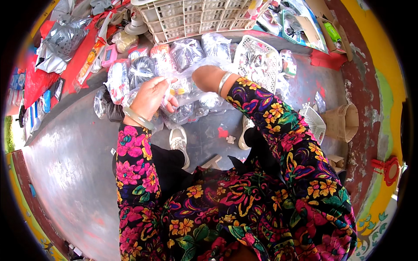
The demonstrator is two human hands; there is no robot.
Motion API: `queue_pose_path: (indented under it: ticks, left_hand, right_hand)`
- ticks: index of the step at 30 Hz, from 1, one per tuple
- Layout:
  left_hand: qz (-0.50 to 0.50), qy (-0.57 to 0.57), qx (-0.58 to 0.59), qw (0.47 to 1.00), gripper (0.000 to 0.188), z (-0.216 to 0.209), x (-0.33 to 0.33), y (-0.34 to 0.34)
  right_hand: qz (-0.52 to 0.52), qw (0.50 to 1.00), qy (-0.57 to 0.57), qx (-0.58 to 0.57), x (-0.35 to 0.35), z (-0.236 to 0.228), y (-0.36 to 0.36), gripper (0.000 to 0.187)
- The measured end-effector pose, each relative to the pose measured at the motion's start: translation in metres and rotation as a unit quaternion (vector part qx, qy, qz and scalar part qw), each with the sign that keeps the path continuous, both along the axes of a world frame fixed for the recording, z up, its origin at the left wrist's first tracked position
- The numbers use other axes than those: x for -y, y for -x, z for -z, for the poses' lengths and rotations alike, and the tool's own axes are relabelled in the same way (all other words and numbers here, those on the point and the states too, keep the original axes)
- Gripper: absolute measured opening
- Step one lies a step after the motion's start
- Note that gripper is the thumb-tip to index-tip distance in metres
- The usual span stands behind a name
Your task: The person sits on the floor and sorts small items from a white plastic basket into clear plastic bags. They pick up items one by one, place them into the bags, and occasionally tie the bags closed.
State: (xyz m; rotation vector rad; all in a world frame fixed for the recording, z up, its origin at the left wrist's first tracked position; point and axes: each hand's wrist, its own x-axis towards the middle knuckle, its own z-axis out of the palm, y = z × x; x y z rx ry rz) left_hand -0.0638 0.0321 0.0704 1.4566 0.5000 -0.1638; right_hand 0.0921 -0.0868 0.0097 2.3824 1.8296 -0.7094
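A clear plastic bag (191, 69) is stretched between my two hands, low over a row of filled bags. My left hand (150, 99), a pale bangle at its wrist, pinches the bag's edge between thumb and fingers. At the bag's other side is my right hand (210, 80), bent downward, with a silvery bangle. Its fingers are hidden under the hand and the film, so their grip does not show. Beneath, a filled clear bag (180, 89) shows something yellow inside. Farther off sit knotted bags with dark contents (186, 53).
A large beige crate (196, 21) stands at the far side. Right of the bags is a white perforated basket (257, 65) holding small items; a smaller white basket (314, 122) and a cardboard box (342, 122) stand farther right. A silvery bag (61, 45) lies on red cloth at left.
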Motion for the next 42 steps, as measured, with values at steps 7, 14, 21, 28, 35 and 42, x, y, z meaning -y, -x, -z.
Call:
queue_pose_path:
  ticks: [7,14,21,28,35,42]
  left_hand:
    - [-0.028,0.006,-0.005,1.000,0.036,0.008,-0.003,0.002]
    - [-0.033,0.021,0.023,0.999,0.035,0.008,-0.004,-0.001]
    - [-0.012,0.008,0.024,1.000,0.034,0.002,-0.002,-0.007]
    - [-0.029,0.011,0.022,0.999,0.034,0.001,0.000,-0.006]
    - [-0.030,0.010,0.024,0.999,0.035,-0.003,0.005,-0.011]
    - [-0.008,0.012,0.031,0.999,0.036,0.000,0.000,-0.012]
  right_hand:
    - [0.053,0.950,-0.098,-0.292,0.015,-0.089,-0.022,0.025]
    - [0.258,0.941,-0.111,-0.188,0.090,-0.052,-0.130,0.021]
    - [0.183,0.974,0.095,0.098,0.152,0.086,-0.170,0.019]
    - [0.172,0.924,0.324,0.110,0.173,0.137,-0.162,0.033]
    - [0.273,0.914,0.277,0.110,0.171,0.177,-0.143,0.033]
    - [0.224,0.940,0.242,0.087,0.160,0.177,-0.134,0.026]
